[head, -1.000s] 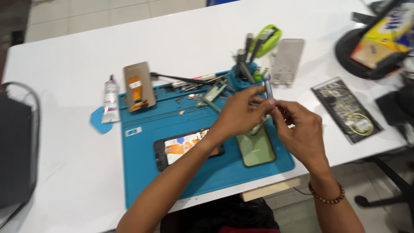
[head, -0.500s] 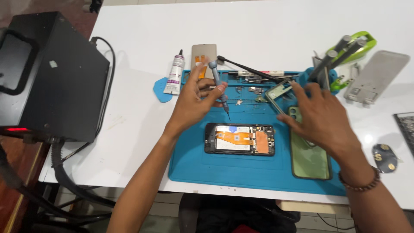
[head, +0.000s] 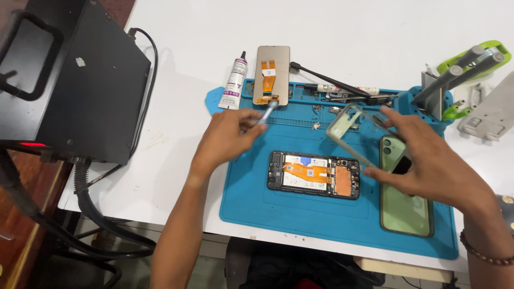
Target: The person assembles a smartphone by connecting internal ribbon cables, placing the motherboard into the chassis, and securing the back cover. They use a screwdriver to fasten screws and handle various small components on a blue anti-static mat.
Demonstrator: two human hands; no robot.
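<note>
the left hand (head: 227, 140) is closed around a slim metal-tipped tool (head: 266, 113), likely a small screwdriver, its tip blurred and raised above the upper edge of the blue silicone work mat (head: 300, 214). the right hand (head: 428, 163) is part open, thumb and fingers pinching a clear rectangular frame (head: 348, 131), held tilted above the mat. the opened phone (head: 314, 174) lies flat at the mat's centre, orange flex cable and board exposed, touched by neither hand. a green back cover (head: 402, 208) lies partly under the right hand. a detached display panel (head: 272, 75) and an adhesive tube (head: 234, 83) rest at the mat's top edge; a black box unit (head: 75, 80) stands well to the left.

judgement: the frame should be gripped by its edges only and kept level, and the tool tip kept clear of the exposed flex cable.
</note>
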